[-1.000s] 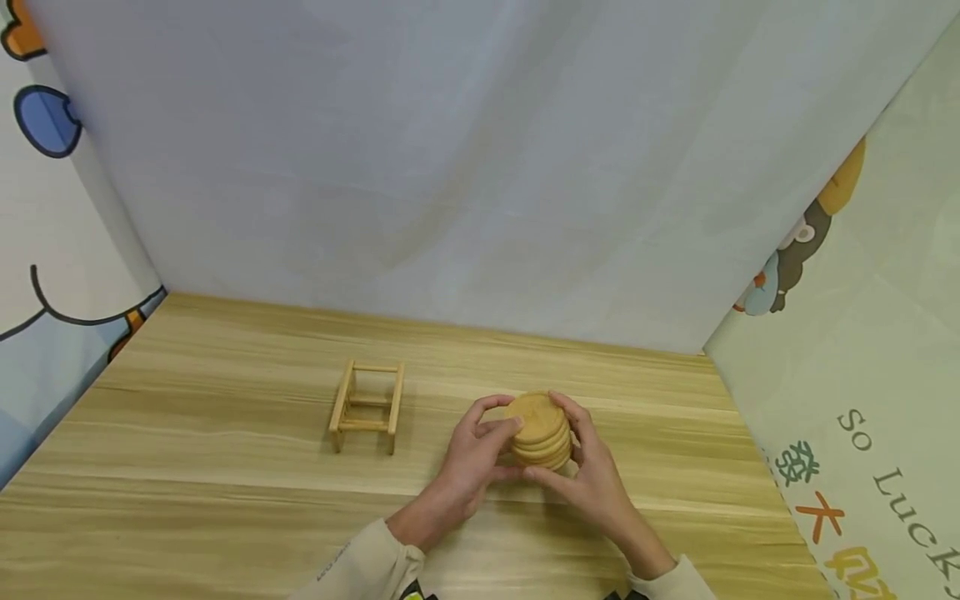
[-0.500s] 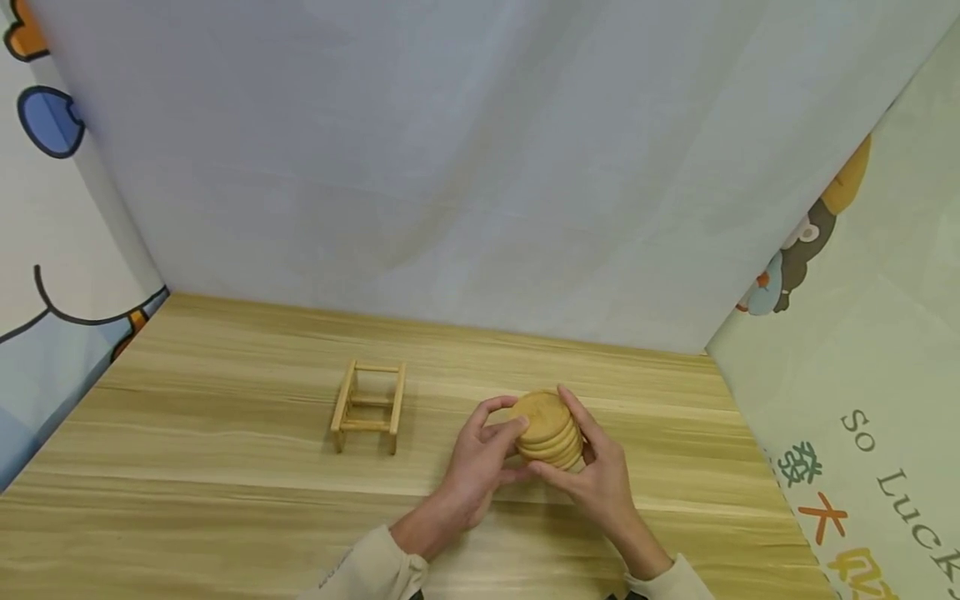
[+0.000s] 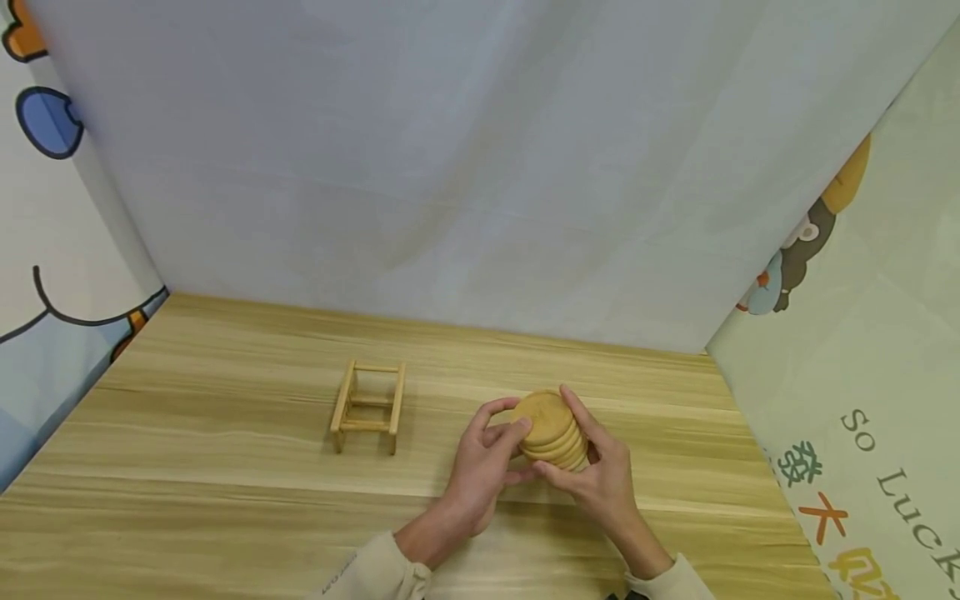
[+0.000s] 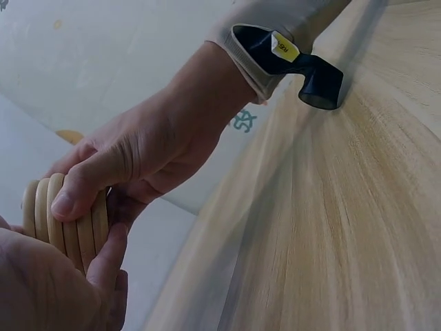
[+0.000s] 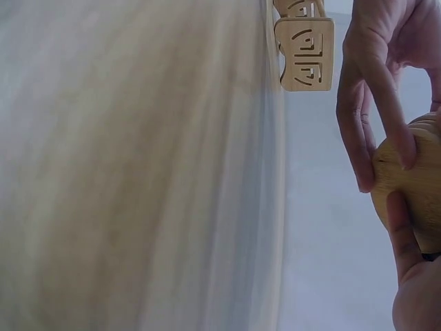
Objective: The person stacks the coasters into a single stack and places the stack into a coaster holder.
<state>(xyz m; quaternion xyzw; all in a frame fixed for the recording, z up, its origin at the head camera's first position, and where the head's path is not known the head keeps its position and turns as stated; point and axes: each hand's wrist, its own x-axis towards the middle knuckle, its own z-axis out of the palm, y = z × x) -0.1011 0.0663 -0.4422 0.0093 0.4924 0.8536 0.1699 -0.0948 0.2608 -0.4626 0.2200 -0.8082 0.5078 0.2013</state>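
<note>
Several round wooden coasters [image 3: 543,417] are held in a slightly slanted stack above the table, between both hands. My left hand [image 3: 477,475] grips them from the left, its thumb on the top coaster. From the right, my right hand [image 3: 600,483] holds the stack, with fingers along the far side and thumb at the near edge. The coasters' rims [image 4: 58,214] show side by side in the left wrist view, where my right hand [image 4: 138,155] curls around them. In the right wrist view, fingers of my left hand [image 5: 386,76] touch a flat coaster face [image 5: 420,179].
A small wooden rack [image 3: 366,425] with crossbars stands on the table left of the hands. Its end panel [image 5: 307,55] has cut-out patterns. A pale curtain [image 3: 420,167] closes off the back of the wood-grain table [image 3: 225,467], and printed sheets flank both sides.
Both hands and the stack have shifted slightly to the right, mostly in the first half second. The stack leans a little more. The rack stays in place.
</note>
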